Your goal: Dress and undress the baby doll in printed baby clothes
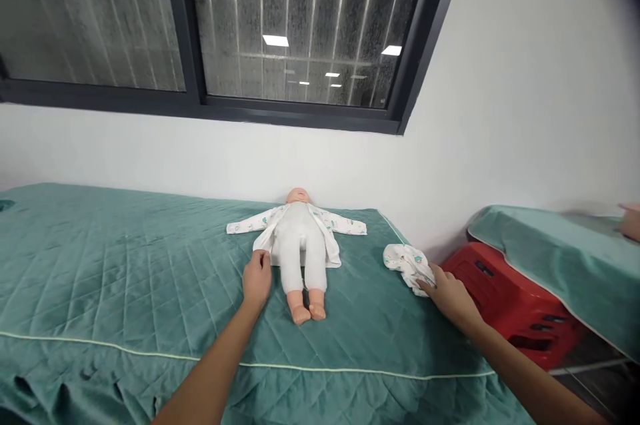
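Note:
A baby doll (300,245) lies on its back on the green quilted bed cover (125,265), head toward the wall, arms spread. It wears an opened white patterned jacket (345,224) over a white body. My left hand (257,278) rests beside the doll's hip, fingers curled at the jacket's lower left edge. My right hand (447,295) reaches to a crumpled white patterned garment (407,263) near the bed's right edge, with its fingertips closed on the cloth.
A red plastic stool (505,298) stands in the gap right of the bed. A second green-covered bed (560,252) is at the right, with another person's hand (631,220) on it. A white wall and a dark window are behind.

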Tool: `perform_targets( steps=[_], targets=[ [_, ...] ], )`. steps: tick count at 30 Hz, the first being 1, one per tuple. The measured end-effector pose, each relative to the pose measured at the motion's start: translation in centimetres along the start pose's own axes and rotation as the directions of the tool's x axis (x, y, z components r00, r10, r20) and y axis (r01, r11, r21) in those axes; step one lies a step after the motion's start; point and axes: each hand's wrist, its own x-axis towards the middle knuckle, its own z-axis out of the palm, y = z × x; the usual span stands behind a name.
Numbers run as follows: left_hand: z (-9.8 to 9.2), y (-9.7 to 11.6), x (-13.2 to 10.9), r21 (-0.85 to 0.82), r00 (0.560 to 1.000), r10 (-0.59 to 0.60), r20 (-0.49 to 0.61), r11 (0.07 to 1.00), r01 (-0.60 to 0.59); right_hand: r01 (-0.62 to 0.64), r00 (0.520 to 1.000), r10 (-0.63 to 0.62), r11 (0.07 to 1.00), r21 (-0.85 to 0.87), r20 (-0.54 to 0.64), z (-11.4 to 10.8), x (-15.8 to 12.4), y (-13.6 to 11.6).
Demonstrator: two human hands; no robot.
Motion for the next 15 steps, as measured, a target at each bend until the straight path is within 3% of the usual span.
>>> perform_targets(
  steps=[3,6,9,11,15],
  targets=[
    [-0.1,0.0,0.1,0.006,1.000,-0.001,0.024,1.000,0.001,0.081,0.997,-0.081,0.994,0.075,-0.008,-1.1,-0.1,-2.6],
    [-0.7,0.4,-0.4,-0.041,0.999,-0.004,0.054,0.999,0.006,0.040,0.995,-0.072,0.921,0.388,0.067,-3.9,-0.8,-7.0],
    [-1.5,2.6,-2.1,-0.108,0.997,0.007,0.071,0.994,0.001,0.109,0.951,-0.281,0.691,0.714,0.126,-7.8,-2.7,-12.1],
    [-2.0,5.1,-3.8,-0.167,0.994,0.069,0.083,0.984,-0.055,0.006,0.917,-0.346,0.511,0.859,0.200,-10.5,-4.3,-15.3],
    [-2.5,10.6,-7.4,-0.344,0.897,0.354,0.267,0.904,-0.254,-0.063,0.860,-0.488,0.193,0.979,0.151,-15.4,-6.6,-20.2]
  ],
)
